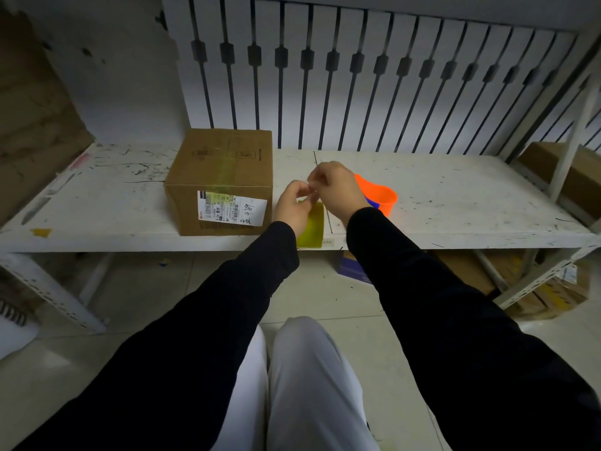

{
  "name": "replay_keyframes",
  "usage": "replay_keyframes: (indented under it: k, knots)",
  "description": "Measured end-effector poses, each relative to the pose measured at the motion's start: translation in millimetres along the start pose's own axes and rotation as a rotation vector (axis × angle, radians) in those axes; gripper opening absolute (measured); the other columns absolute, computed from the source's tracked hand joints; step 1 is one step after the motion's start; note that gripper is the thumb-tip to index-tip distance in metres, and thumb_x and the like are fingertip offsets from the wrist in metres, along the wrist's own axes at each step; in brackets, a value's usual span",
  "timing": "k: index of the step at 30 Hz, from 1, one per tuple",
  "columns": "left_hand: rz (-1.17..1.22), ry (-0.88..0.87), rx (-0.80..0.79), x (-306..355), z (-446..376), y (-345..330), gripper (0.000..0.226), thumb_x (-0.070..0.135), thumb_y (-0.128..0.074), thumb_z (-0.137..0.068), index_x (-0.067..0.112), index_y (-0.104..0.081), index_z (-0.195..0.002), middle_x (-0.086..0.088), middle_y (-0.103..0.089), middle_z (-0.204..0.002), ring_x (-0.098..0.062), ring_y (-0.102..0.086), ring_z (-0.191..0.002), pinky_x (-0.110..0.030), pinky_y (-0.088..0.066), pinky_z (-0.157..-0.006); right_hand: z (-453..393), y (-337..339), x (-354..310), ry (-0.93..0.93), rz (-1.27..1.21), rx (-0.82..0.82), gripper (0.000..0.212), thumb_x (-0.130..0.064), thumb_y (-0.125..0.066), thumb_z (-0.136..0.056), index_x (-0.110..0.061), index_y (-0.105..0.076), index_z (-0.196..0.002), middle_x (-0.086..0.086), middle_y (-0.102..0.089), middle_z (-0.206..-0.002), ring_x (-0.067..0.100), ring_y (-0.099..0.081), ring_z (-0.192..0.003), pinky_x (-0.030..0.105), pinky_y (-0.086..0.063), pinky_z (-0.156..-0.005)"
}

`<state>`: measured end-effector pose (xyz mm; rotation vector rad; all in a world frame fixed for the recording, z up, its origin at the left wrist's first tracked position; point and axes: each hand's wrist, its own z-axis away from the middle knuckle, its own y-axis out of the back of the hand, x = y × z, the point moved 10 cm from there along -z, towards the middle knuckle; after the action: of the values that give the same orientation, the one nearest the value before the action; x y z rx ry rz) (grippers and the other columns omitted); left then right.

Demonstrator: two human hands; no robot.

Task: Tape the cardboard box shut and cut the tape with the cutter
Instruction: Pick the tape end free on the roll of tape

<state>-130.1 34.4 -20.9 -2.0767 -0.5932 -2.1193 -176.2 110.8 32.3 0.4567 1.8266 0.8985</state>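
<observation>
- The room is dim, with a pale tiled floor (325, 288) below and a white slatted panel (357, 76) with dark vertical bars rising behind everything the fingers work over.
- A white metal shelf (455, 203) runs across the view under the hands, its top scuffed with black marks and scratches (a scrap of yellow tape sits at its front left edge).
- More brown cartons (536, 297) lie under the shelf, below and to the right of the fingers, and another stands at the shelf's far right end.
- The person's arms, in black sleeves (227, 304), reach forward over light trousers.
- The cardboard box (221, 183) stands on the shelf just left of the fingers, flaps closed, a yellowish strip of tape running over its top and a white printed label (231, 208) on its near face.
- An orange tape cutter (379, 195) lies on the shelf right behind the right hand, partly hidden by the wrist.
- The left hand (294, 208) is curled, its fingertips pinched on the top of a yellow piece of tape (313, 231) that hangs down below the fingers past the shelf's front edge.
- The right hand (336, 187) meets it from the right, thumb and forefinger nipped narrow on the same upper edge of tape; the fingertips of both hands touch.
</observation>
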Motion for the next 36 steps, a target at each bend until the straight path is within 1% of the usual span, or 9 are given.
replay_keyframes:
  k: [5,8,13,17,20,25,27,30,36]
  knots:
    - [0.051,-0.041,0.059,5.6,3.0,10.1,0.020,0.015,-0.036,-0.099,0.009,-0.054,-0.092,0.000,-0.055,-0.085,-0.015,-0.047,-0.084,-0.014,-0.037,-0.065,7.7,-2.6,9.5,-0.085,-0.303,-0.023,0.024,-0.004,-0.046,-0.092,-0.006,-0.062,-0.110,0.015,-0.059,-0.118,0.022,-0.057,-0.101,0.030,-0.048,-0.092]
    - [0.026,-0.036,0.047,6.0,1.1,11.5,0.025,0.017,-0.036,-0.100,0.005,-0.058,-0.100,-0.006,-0.056,-0.096,-0.017,-0.049,-0.090,-0.016,-0.039,-0.068,15.3,-7.8,17.7,-0.161,-0.473,-0.026,0.037,-0.008,-0.053,-0.091,-0.013,-0.051,-0.128,0.010,-0.054,-0.121,0.019,-0.055,-0.101,0.025,-0.048,-0.085]
    - [0.037,-0.011,0.048,-1.0,0.6,14.4,0.022,0.019,-0.035,-0.100,0.010,-0.052,-0.088,-0.009,-0.062,-0.097,-0.021,-0.054,-0.094,-0.028,-0.037,-0.084,20.1,-14.1,28.8,-0.311,-0.725,-0.011,0.059,-0.007,-0.059,-0.088,-0.016,-0.032,-0.139,0.005,-0.056,-0.101,0.020,-0.056,-0.101,0.027,-0.042,-0.085]
    - [0.097,0.027,0.067,-2.8,5.4,18.6,0.022,0.020,-0.035,-0.100,0.009,-0.052,-0.092,-0.017,-0.068,-0.109,-0.019,-0.053,-0.093,-0.027,-0.036,-0.083,24.3,-15.0,34.2,-0.335,-0.777,0.025,0.042,-0.003,-0.060,-0.086,-0.011,-0.042,-0.123,0.001,-0.061,-0.084,0.013,-0.059,-0.083,0.032,-0.047,-0.090]
    - [0.119,0.078,0.077,-8.3,6.4,21.6,0.026,0.029,-0.036,-0.100,0.014,-0.056,-0.096,-0.014,-0.068,-0.113,-0.024,-0.055,-0.099,-0.033,-0.042,-0.087,25.8,-13.4,39.1,-0.339,-0.757,0.077,0.027,-0.005,-0.064,-0.083,-0.015,-0.043,-0.098,-0.001,-0.064,-0.076,0.014,-0.061,-0.077,0.029,-0.048,-0.081]
    - [0.144,0.110,0.111,-12.3,7.8,24.9,0.030,0.030,-0.042,-0.097,0.021,-0.051,-0.125,-0.012,-0.060,-0.128,-0.030,-0.056,-0.117,-0.050,-0.046,-0.101,29.0,-6.6,41.1,-0.321,-0.749,0.176,0.039,-0.002,-0.064,-0.081,-0.021,-0.032,-0.068,0.014,-0.060,-0.078,0.024,-0.058,-0.079,0.028,-0.046,-0.070]
    - [0.125,0.100,0.079,-11.8,6.3,22.1,0.014,0.030,-0.042,-0.097,0.030,-0.053,-0.105,-0.011,-0.060,-0.126,-0.032,-0.058,-0.114,-0.054,-0.047,-0.099,31.2,-5.9,42.1,-0.319,-0.758,0.186,0.041,-0.001,-0.063,-0.081,-0.020,-0.030,-0.067,0.016,-0.059,-0.081,0.025,-0.058,-0.080,0.028,-0.046,-0.071]
    - [0.108,0.085,0.046,-5.7,8.3,18.8,0.021,0.030,-0.040,-0.097,0.035,-0.047,-0.078,-0.013,-0.061,-0.121,-0.032,-0.060,-0.109,-0.056,-0.049,-0.096,33.0,-4.4,45.0,-0.314,-0.766,0.198,0.044,0.001,-0.063,-0.080,-0.019,-0.028,-0.065,0.016,-0.057,-0.076,0.024,-0.056,-0.078,0.029,-0.045,-0.071]
    - [0.040,0.033,0.032,5.2,10.3,15.2,0.012,0.027,-0.037,-0.099,0.022,-0.043,-0.090,-0.011,-0.065,-0.110,-0.027,-0.060,-0.097,-0.050,-0.047,-0.093,35.2,1.0,48.2,-0.300,-0.779,0.224,0.047,0.003,-0.065,-0.079,-0.019,-0.027,-0.062,0.004,-0.049,-0.058,0.020,-0.050,-0.067,0.027,-0.044,-0.067]
